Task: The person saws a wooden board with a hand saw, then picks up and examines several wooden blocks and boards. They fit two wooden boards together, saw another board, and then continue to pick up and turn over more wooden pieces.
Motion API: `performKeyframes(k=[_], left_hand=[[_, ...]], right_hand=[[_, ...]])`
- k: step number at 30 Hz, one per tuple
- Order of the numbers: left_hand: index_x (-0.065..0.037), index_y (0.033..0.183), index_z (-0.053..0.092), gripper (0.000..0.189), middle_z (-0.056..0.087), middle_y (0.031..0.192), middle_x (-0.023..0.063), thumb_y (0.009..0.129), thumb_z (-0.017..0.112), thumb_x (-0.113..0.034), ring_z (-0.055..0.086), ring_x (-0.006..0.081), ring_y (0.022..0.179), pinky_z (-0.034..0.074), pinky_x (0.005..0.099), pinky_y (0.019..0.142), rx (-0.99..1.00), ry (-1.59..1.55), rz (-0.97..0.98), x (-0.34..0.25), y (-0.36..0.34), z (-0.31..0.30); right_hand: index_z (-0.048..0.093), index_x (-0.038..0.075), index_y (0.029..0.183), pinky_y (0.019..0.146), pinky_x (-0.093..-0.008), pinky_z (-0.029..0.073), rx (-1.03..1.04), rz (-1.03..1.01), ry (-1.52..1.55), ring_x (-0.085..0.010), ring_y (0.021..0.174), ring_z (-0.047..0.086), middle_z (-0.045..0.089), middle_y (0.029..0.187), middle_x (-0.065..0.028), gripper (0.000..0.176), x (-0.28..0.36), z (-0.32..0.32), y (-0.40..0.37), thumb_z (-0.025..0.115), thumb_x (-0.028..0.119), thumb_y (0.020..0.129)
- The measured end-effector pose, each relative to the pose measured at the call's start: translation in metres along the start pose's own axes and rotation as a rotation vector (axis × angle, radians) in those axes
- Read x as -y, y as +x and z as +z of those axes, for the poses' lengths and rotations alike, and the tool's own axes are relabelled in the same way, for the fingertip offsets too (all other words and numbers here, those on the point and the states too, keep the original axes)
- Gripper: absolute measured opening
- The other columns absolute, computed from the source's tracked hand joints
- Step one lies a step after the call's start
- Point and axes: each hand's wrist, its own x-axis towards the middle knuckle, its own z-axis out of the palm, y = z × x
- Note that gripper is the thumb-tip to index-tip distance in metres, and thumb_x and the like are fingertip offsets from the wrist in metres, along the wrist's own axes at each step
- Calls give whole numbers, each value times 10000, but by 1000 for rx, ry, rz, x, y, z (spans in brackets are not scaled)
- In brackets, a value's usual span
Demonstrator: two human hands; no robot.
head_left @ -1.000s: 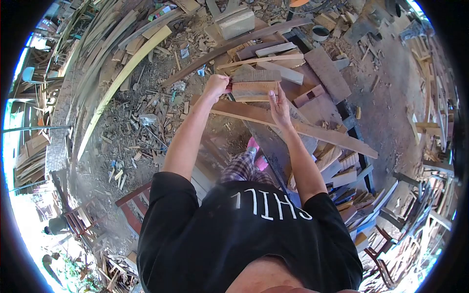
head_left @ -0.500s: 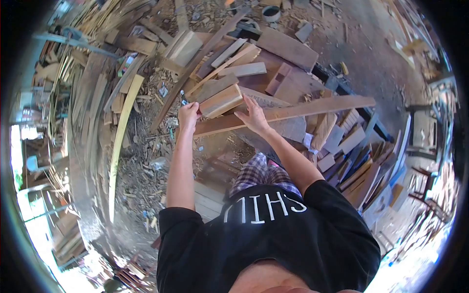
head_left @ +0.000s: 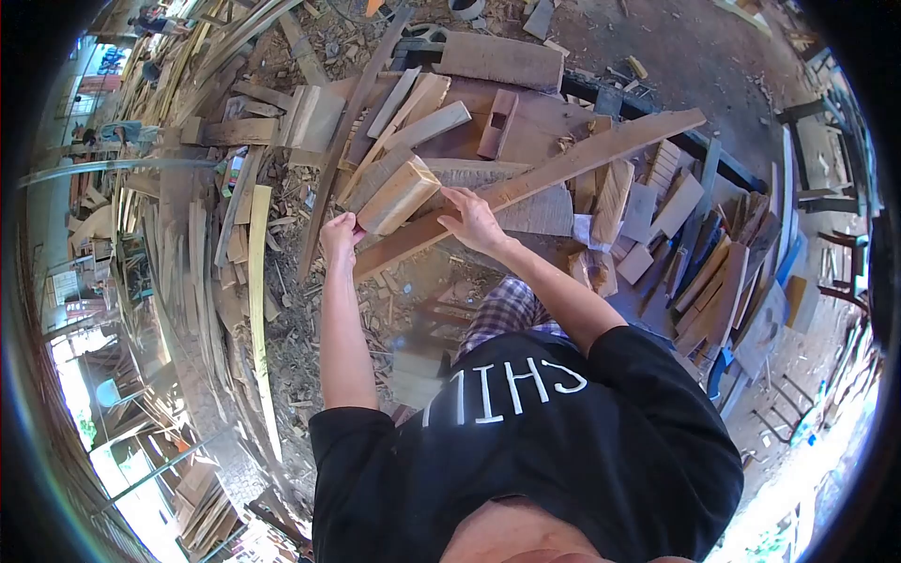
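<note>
A short, pale-edged wooden block (head_left: 400,199) lies tilted over the pile in front of me. My left hand (head_left: 339,237) is closed on its near left end, thumb on top. My right hand (head_left: 475,221) is at the block's other end, fingers stretched and apart, fingertips right by its edge. A long brown plank (head_left: 563,175) runs slantwise under both hands, from near my left wrist up to the right. Beyond the block lie a grey board (head_left: 377,178) and a lighter offcut (head_left: 430,125).
A wooden hand plane (head_left: 497,124) rests on the brown work surface (head_left: 549,122). Stacked offcuts (head_left: 723,281) stand at the right. Long slats (head_left: 260,310) lie on the left, over a floor strewn with wood chips (head_left: 305,333).
The view has turned, shifting the surroundings. The block is angled more steeply, its right end pointing farther away from me. My left hand keeps its hold, and my right hand stays near the far end.
</note>
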Motion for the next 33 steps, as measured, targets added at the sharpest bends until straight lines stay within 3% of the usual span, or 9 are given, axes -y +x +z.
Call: performKeyframes(k=[5, 8, 11, 13, 17, 19, 24, 29, 33], left_hand=[[70, 1151, 565, 306, 652, 978, 147, 947, 560, -158, 662, 230, 844, 565, 406, 776, 65, -97, -33, 4, 2, -4], [22, 1104, 586, 280, 656, 971, 119, 958, 549, -215, 656, 214, 841, 556, 396, 758, 83, -152, -56, 20, 17, -9], [-30, 1065, 596, 251, 659, 959, 85, 965, 540, -253, 652, 196, 834, 547, 368, 726, 94, -341, -14, 22, 4, -4], [-55, 1065, 598, 263, 657, 932, 64, 973, 523, -289, 646, 186, 821, 542, 354, 719, 137, -491, -60, 30, 3, -4], [-59, 1131, 574, 303, 635, 986, 56, 982, 503, -313, 629, 173, 816, 530, 336, 742, 142, -603, -105, 47, 9, -11], [-45, 1164, 557, 313, 638, 996, 67, 987, 488, -294, 626, 169, 850, 529, 325, 760, 143, -665, -127, 46, 8, -10], [-40, 1292, 488, 366, 627, 1050, 48, 1004, 436, -259, 597, 144, 906, 494, 294, 805, 174, -718, -193, 49, -1, 0], [-75, 1414, 368, 438, 542, 1228, 9, 1015, 400, -253, 493, 99, 1069, 371, 314, 946, 410, -729, -220, 42, -11, 1], [-102, 1468, 281, 492, 471, 1344, 17, 1023, 385, -286, 446, 140, 1165, 331, 345, 1005, 423, -833, -205, 27, -17, -2]], right_hand=[[451, -26, 1325, 1045, -433, 378, 48, -6, -48, -393, 1218, 467, 495, 1302, -238, 618, 6, -8, 7, 681, 199, 798], [372, 27, 1411, 979, -378, 456, 128, 12, -180, -327, 1204, 512, 476, 1348, -206, 691, 15, -14, 13, 686, 244, 835], [314, 42, 1450, 1016, -367, 415, 204, 93, 87, -296, 1264, 465, 423, 1418, -183, 733, 11, -11, 19, 662, 340, 878], [318, 23, 1448, 1103, -350, 292, 144, 229, 405, -293, 1347, 356, 382, 1449, -196, 747, -6, -6, 29, 593, 458, 906], [324, 36, 1451, 1094, -371, 287, 156, 252, 342, -268, 1352, 345, 373, 1459, -169, 719, 6, -14, 46, 485, 520, 944], [281, 74, 1476, 1070, -407, 273, 128, 358, 424, -216, 1386, 283, 345, 1489, -100, 728, -5, -15, 58, 350, 585, 962], [329, 77, 1449, 1037, -396, 303, 36, 384, 520, -199, 1301, 369, 397, 1441, -52, 735, -10, -1, 73, 346, 616, 950], [385, 85, 1406, 969, -371, 352, -36, 455, 599, -161, 1207, 459, 498, 1354, -38, 643, -21, 4, 73, 350, 560, 974], [406, 89, 1390, 998, -369, 342, -88, 444, 555, -164, 1218, 459, 500, 1354, -44, 581, -13, 13, 73, 346, 511, 994]])
